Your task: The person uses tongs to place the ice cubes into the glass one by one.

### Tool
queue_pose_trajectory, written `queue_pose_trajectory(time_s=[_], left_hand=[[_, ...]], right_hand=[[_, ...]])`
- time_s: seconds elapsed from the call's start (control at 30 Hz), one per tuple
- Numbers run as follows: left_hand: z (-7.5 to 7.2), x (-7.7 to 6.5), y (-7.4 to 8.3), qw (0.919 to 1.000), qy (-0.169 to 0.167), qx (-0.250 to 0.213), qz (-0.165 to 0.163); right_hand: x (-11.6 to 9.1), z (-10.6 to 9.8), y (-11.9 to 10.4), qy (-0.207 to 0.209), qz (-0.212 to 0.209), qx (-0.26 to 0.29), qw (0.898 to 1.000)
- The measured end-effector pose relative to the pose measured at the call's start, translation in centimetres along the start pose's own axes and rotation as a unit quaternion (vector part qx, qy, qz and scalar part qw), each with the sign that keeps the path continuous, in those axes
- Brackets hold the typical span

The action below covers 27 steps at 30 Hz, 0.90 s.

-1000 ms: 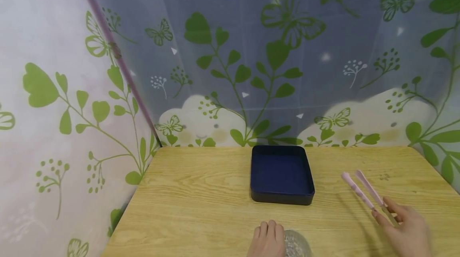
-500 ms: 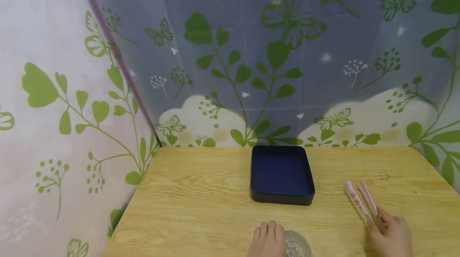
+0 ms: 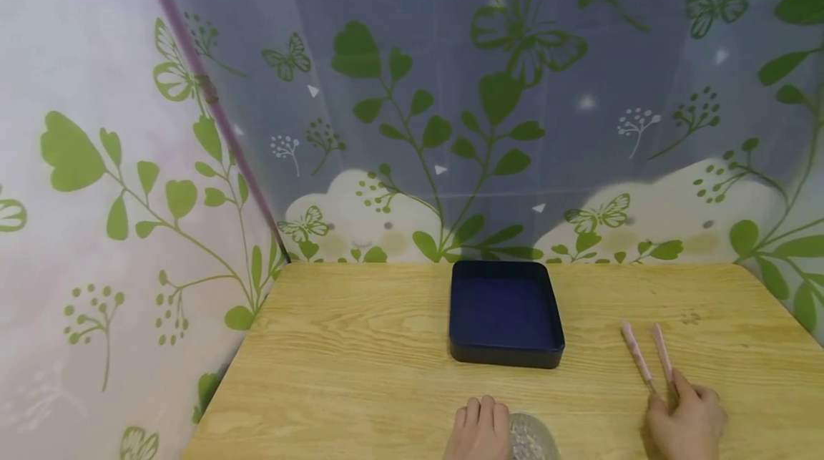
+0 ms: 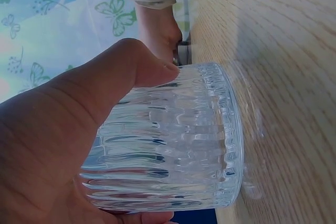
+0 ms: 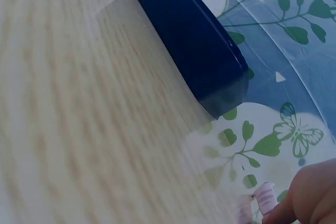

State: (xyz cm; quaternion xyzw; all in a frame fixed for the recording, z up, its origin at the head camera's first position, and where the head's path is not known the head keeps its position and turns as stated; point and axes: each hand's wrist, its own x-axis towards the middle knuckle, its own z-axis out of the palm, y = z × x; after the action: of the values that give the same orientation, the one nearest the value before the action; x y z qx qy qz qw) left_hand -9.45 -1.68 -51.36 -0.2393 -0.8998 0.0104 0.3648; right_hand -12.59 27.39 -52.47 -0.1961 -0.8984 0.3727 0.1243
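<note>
At the bottom of the head view my left hand [image 3: 479,431] grips a clear glass [image 3: 533,437], which is cut off by the frame edge. The left wrist view shows the glass's ribbed wall [image 4: 178,140], the thumb along one side and fingertips on the other, its base at the wood. Over at the right, my right hand [image 3: 685,417] holds pink tongs [image 3: 636,354] by the handle end, low over the table. Their two arms stand apart and point away from me. Only part of the tongs [image 5: 265,199] shows beside a finger in the right wrist view.
A square dark blue tray [image 3: 505,356] with low walls stands near the table's back edge, between and beyond the hands. The wood-grain table [image 3: 335,345] meets a leaf-and-butterfly patterned curtain [image 3: 386,116] behind and at the left.
My right hand has moved left and toward me, bringing the tongs lower, close to the table. The left hand, glass and tray have stayed where they were.
</note>
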Motion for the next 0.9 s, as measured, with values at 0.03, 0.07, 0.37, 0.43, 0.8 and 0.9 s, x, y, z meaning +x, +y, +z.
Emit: queue_pose_trajectory(time_s=[0.03,0.07,0.37,0.43,0.8,0.9], left_hand=[[-0.01,0.0,0.0,1.0,0.001,-0.001,0.0],[0.0,0.01,0.0,1.0,0.002,-0.001,0.0],[0.2,0.08,0.01,0.9994,0.033,0.008,0.003],[0.24,0.06,0.0,0.9994,0.032,0.008,0.004],[-0.36,-0.06,-0.41,0.999,-0.031,-0.026,0.017],[-0.43,-0.05,-0.58,0.9988,-0.034,-0.028,0.022]], right_hand=[[-0.03,-0.01,0.03,0.005,0.002,0.0,1.0],[-0.05,-0.04,0.08,0.008,0.004,0.0,1.0],[-0.03,-0.03,0.22,0.019,0.007,-0.012,1.0],[-0.12,0.04,0.38,0.023,0.008,-0.011,1.0],[-0.57,0.09,0.24,0.044,0.037,0.041,0.998],[-0.63,0.1,-0.06,0.09,-0.008,0.065,0.994]])
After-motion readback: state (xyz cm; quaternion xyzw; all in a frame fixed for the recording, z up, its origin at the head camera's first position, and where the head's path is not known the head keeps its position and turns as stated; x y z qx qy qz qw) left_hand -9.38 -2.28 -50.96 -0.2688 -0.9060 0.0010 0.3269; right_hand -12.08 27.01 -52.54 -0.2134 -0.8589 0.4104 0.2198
